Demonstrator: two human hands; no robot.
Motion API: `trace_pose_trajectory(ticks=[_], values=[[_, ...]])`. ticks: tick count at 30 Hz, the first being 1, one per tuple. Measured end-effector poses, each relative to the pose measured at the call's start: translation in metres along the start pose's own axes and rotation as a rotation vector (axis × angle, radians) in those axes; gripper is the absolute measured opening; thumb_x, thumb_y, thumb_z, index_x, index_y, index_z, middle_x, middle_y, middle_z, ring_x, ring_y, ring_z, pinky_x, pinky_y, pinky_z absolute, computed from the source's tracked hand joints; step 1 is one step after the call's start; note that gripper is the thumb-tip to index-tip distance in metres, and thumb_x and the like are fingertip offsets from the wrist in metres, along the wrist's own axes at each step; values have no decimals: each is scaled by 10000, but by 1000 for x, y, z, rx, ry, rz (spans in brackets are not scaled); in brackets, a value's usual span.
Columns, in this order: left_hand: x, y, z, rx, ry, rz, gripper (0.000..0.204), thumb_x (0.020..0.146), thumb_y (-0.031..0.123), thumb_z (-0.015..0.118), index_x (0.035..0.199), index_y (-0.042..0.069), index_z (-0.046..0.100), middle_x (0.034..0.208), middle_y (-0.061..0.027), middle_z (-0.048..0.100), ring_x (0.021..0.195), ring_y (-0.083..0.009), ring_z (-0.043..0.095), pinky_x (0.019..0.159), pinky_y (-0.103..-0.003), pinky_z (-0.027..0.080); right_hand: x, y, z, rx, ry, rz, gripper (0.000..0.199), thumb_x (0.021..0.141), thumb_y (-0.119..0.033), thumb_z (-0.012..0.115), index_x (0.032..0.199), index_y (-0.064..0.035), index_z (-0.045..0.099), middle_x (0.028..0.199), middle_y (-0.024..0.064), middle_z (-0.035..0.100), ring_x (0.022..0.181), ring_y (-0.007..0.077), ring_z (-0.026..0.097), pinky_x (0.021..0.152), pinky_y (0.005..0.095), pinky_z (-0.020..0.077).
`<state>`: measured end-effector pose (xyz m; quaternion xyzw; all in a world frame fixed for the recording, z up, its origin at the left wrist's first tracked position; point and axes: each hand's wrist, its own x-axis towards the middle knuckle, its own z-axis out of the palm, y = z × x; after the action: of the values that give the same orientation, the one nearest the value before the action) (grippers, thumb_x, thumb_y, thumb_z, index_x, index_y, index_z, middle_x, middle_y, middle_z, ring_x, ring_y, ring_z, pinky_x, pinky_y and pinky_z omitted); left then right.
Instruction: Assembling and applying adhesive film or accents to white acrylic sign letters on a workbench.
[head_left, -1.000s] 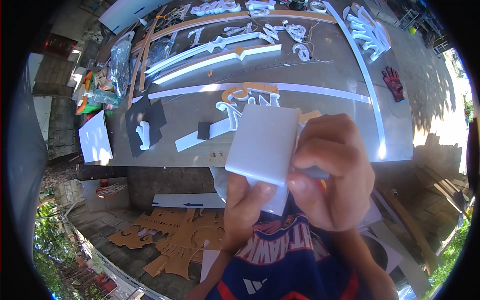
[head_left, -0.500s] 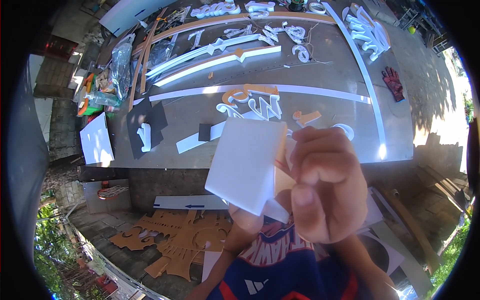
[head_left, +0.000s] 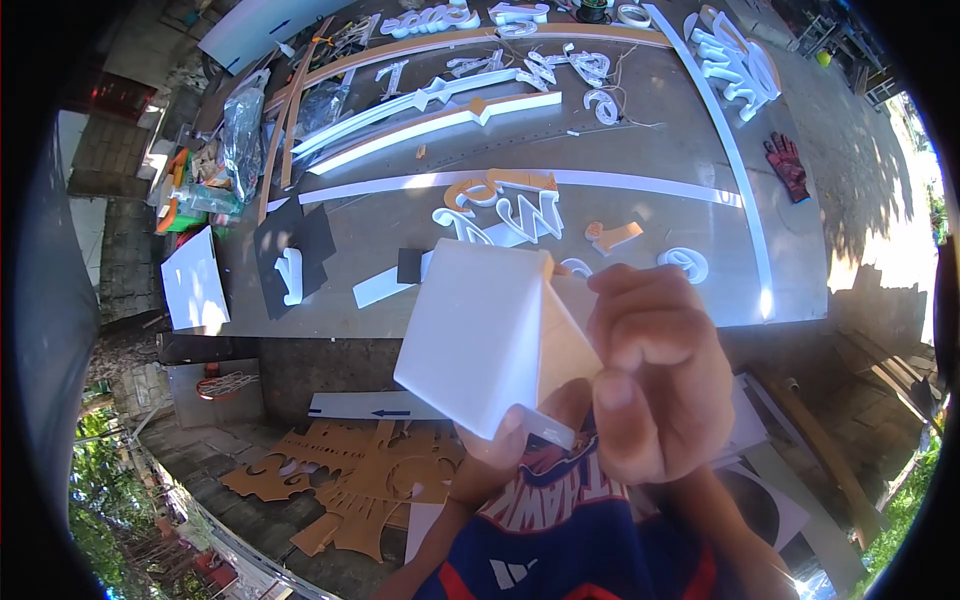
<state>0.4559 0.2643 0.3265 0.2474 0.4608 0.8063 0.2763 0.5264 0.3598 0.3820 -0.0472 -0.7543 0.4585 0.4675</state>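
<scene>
Close in front of me is a white block-like piece with a smooth broad face and a tan side turned to the right. My left hand holds it from below, its fingers mostly hidden behind the piece. A narrow translucent-white end sticks out beside that thumb. My right hand is closed in a pinch at the tan side's outer corner. Whether this tan part is a peeling film or the piece's own face I cannot tell.
On the grey table lie white and tan cut-out letters, a white ring-like letter, long white strips and a dark red glove. A bag of clear plastic lies at the left. Tan cut sheets rest on the floor below.
The white piece has shifted slightly left and turned, showing more of its tan side. My right hand stays nearly in place, and the ring-like letter behind it shows more fully.
</scene>
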Motion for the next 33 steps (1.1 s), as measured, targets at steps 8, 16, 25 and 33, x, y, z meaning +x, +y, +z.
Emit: trace_pose_trajectory(ticks=[8,16,25,33], values=[[13,-3,5,22,36,125,434,908,417,423,1150,62,480,1120,-108,456,1077,-327,428,927,-472,329,1,7,3,22,96,-20,142,660,27,609,775,51,529,734,113,548,633,247,526,615,327,463],[25,-7,-8,-223,-192,289,468,972,477,328,1075,55,503,1160,-115,434,1148,-332,389,924,-462,349,-8,6,10,86,139,-12,123,662,50,579,772,51,523,735,130,546,631,253,514,570,329,440],[30,2,-8,-238,-71,259,485,974,506,318,1074,61,482,1161,-109,412,1166,-334,381,967,-484,355,-11,5,0,50,77,-18,94,732,33,571,804,47,513,763,138,542,657,252,517,579,328,439],[42,9,-15,-278,51,327,516,973,486,311,1156,10,392,1059,-133,421,1094,-296,414,977,-480,341,-27,6,-12,1,-1,115,92,788,-16,557,838,28,494,806,136,522,736,247,523,695,338,458]])
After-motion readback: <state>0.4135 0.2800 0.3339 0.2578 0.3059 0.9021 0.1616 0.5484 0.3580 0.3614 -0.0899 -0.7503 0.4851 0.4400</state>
